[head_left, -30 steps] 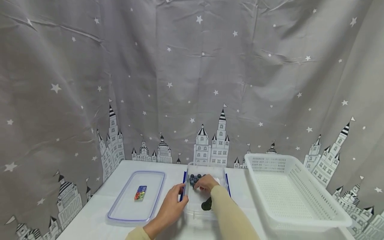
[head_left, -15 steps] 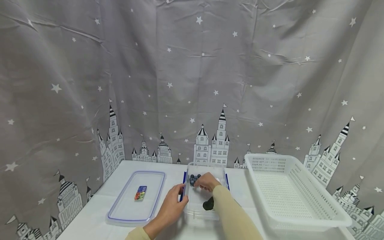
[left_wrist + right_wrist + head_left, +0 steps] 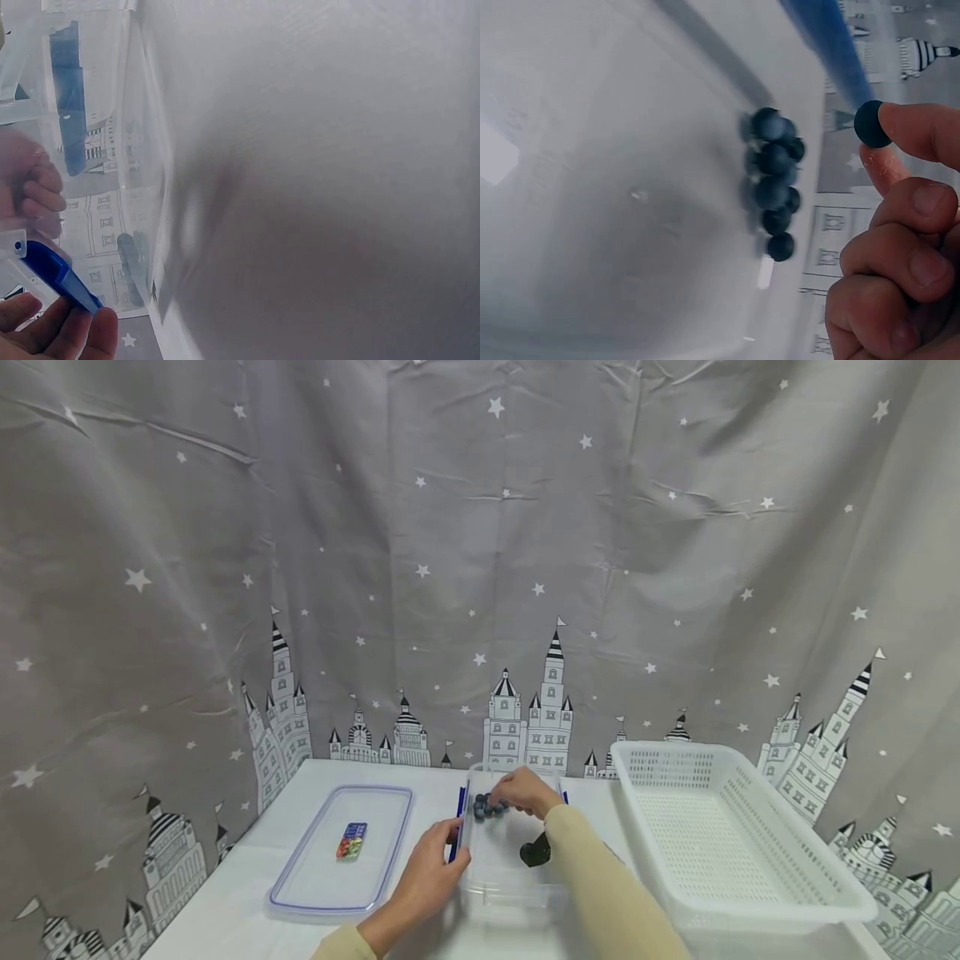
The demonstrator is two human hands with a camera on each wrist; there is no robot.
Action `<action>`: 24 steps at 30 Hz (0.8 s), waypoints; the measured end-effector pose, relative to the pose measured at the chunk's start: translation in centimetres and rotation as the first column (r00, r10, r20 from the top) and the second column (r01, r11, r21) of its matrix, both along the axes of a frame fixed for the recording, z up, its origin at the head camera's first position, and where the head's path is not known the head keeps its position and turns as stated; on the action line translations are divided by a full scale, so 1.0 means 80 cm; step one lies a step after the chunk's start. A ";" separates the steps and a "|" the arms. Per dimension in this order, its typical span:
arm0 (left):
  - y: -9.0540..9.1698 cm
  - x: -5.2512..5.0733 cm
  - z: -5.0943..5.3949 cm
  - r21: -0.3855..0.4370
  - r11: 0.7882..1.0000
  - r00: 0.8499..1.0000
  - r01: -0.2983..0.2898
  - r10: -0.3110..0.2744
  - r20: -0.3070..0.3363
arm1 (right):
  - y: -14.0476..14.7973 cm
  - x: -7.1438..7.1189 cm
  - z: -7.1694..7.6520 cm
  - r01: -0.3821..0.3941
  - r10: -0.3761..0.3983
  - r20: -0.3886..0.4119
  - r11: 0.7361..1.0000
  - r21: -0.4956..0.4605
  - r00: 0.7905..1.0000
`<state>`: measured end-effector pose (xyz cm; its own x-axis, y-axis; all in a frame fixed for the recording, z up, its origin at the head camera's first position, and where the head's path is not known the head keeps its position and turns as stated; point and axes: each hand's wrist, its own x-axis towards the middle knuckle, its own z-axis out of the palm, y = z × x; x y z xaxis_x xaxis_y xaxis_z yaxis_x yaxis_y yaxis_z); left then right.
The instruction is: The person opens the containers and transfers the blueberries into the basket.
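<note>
My clear box (image 3: 501, 864) holds blueberries (image 3: 772, 159); my right hand (image 3: 527, 792) pinches another berry (image 3: 870, 124); my left hand (image 3: 435, 870), fingers loose, touches the blue latch (image 3: 56, 274).

Left fingers (image 3: 73, 334) touching blue latch (image 3: 54, 271), clear box (image 3: 141, 142)

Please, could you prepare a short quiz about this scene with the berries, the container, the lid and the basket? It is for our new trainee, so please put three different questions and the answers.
1. What does the right hand pinch between thumb and index finger?
2. True or false: the blue-rimmed lid lies on the table, off the clear container.
3. In the head view, where does the white basket stand?
A) Left of the lid
B) Right of the container
C) Inside the container

Key:
1. One dark round berry.
2. True.
3. B.
</note>
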<state>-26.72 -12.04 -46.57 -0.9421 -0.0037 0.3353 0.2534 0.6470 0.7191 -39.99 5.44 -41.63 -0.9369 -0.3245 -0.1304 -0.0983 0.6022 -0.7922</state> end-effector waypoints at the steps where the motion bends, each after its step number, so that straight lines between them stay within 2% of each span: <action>1: 0.000 0.000 0.000 0.001 1.000 1.000 -0.001 0.001 0.004 | 0.001 0.000 0.004 -0.009 0.009 -0.005 1.000 0.005 1.000; 11: -0.002 0.003 0.000 0.019 1.000 1.000 -0.009 0.008 0.030 | 0.023 0.006 0.047 -0.087 0.085 -0.036 0.995 -0.043 0.996; 24: -0.001 0.003 0.002 0.010 1.000 1.000 -0.003 0.002 0.008 | 0.070 0.005 0.079 -0.068 0.067 -0.052 0.998 -0.013 0.996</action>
